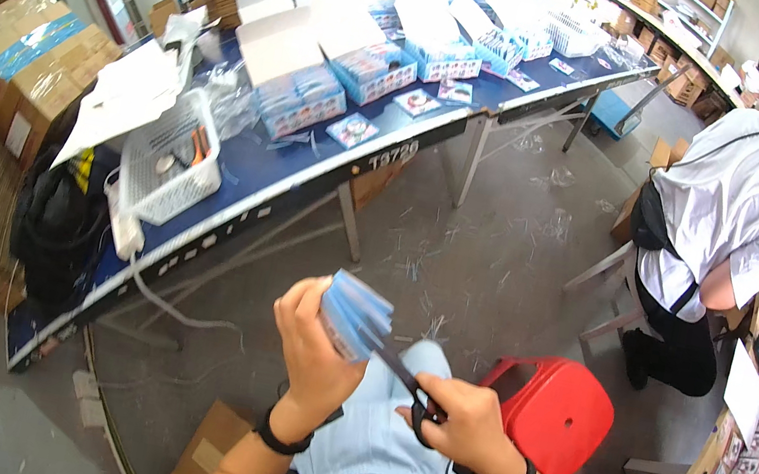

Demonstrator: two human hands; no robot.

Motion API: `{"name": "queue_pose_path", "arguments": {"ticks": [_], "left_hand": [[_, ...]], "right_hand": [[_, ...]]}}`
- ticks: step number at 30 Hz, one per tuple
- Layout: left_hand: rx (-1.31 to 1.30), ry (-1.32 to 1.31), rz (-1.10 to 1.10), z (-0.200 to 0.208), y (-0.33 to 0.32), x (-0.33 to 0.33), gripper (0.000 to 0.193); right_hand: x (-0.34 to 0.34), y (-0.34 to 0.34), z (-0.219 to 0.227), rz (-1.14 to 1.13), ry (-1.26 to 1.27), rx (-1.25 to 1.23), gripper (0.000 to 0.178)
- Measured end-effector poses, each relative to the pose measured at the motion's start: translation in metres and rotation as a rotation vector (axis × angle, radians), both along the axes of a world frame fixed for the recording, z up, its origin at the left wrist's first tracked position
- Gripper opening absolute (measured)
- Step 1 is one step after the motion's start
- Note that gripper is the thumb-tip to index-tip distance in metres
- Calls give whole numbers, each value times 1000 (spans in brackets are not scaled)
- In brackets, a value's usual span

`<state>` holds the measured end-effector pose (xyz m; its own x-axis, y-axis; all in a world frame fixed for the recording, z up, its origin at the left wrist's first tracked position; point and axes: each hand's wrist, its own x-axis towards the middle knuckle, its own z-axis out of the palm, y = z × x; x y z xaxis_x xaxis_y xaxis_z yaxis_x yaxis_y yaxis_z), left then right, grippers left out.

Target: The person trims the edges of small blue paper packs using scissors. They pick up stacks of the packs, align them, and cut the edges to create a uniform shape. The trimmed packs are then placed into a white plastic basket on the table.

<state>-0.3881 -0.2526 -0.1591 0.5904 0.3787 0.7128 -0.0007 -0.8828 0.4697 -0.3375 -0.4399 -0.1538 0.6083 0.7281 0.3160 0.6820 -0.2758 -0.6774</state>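
Across the grey floor (pixel 499 248) we have thin scraps scattered about, a blue table (pixel 246 175) up to the left, a red stool (pixel 572 413) to the right. Over the lap, we see the left hand (pixel 311 347) clasping a fanned bunch of blue packets (pixel 351 315), while the right hand (pixel 469 421) grips black scissors (pixel 399 370). Here's the key line — the scissors slant up and left, blades leading to the packets' right side, ahead of the right hand. Touching, or just beside? We can't tell; the tips blend into the bunch. Blade opening's unclear, packet count too — and fingers hide part of the handles.
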Motion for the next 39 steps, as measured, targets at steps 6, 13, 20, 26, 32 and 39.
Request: {"name": "queue_pose_path", "arguments": {"ticks": [6,13,20,26,32,39], "left_hand": [[64,-100,-25,12,-40,-46,71],[94,-129,-61,4,-59,-87,74],[81,-110,-66,-9,-56,-102,75],[27,-59,-114,-24,-53,-101,77],[-9,51,-157,-35,-50,-93,82],[5,72,-169,-43,-44,-79,83]], "right_hand": [[-52,-39,11,-55,-73,71,30],[-88,-54,5,-23,-49,86,34],[-100,-50,-5,3,-35,78,35],[-97,-52,-22,20,-48,6,40],[-90,-51,-32,2,-7,-5,39],[-83,-47,-42,-43,-20,-15,37]]}}
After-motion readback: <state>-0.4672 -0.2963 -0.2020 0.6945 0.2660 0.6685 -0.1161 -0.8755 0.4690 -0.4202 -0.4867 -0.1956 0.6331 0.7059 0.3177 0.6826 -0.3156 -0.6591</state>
